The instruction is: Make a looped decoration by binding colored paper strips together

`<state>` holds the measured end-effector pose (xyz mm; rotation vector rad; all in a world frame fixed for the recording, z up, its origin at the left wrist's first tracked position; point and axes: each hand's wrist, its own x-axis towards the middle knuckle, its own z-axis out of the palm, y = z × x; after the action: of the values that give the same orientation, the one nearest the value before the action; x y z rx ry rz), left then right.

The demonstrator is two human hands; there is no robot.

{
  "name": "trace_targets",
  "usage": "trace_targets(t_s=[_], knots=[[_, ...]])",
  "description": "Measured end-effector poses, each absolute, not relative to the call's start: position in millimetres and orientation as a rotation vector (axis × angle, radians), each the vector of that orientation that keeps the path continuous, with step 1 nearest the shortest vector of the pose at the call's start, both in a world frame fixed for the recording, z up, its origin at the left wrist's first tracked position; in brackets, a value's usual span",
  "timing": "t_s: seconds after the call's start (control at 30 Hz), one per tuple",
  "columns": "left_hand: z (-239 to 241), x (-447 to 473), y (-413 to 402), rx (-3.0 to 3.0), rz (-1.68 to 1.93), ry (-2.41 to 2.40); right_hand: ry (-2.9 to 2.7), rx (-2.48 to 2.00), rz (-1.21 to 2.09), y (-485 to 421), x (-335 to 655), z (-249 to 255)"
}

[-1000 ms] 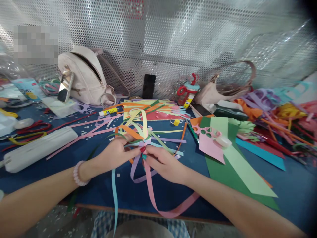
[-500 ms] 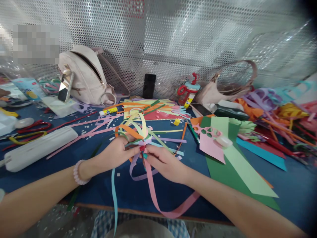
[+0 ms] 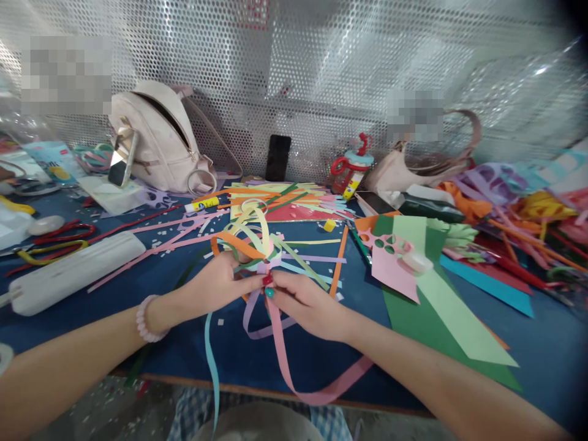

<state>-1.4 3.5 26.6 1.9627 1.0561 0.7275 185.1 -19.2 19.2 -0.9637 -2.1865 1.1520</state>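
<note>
Both hands meet over the blue table, closed on a bundle of looped paper strips. My left hand (image 3: 224, 282), with a beaded bracelet at the wrist, pinches the bundle near a lavender band. Close beside it, my right hand (image 3: 312, 304) grips the pink paper strip (image 3: 279, 343), which hangs down and curls to the right. Above the fingers rise an orange paper strip (image 3: 239, 243) and a pale yellow paper strip (image 3: 263, 229). A light blue paper strip (image 3: 211, 355) dangles past the table edge. The lavender paper strip (image 3: 255, 334) loops underneath. Fingertips partly hide the join.
Cut strips (image 3: 298, 197) lie at the back by a glue stick (image 3: 202, 204) and a phone (image 3: 278, 157). A white power strip (image 3: 76, 272) and scissors (image 3: 52, 251) are left. Green paper sheets (image 3: 404, 324) lie right. Behind stand a backpack (image 3: 156, 144) and a red-lidded cup (image 3: 351, 168).
My hands stay almost in place at the bundle, the fingers shifting slightly. The light blue strip has swung a little; the view has moved slightly.
</note>
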Motion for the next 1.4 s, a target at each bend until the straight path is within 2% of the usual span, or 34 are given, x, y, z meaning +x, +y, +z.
trace_targets(t_s=[0.27, 0.67, 1.23, 1.4], knots=[[27.5, -2.2, 1.8, 1.899, 0.729, 1.112, -2.205, -0.967, 1.089, -22.3, 184.8, 21.1], [24.5, -4.8, 4.7, 1.877, 0.748, 0.942, -2.206, -0.926, 1.091, -21.1, 186.1, 20.2], [24.5, -5.9, 4.8, 2.075, 0.829, 0.898, -2.094, -0.817, 1.331, -19.8, 186.3, 20.0], [26.6, -4.6, 3.1, 2.006, 0.795, 0.924, -2.151, -0.826, 1.263, -21.3, 186.6, 21.4]])
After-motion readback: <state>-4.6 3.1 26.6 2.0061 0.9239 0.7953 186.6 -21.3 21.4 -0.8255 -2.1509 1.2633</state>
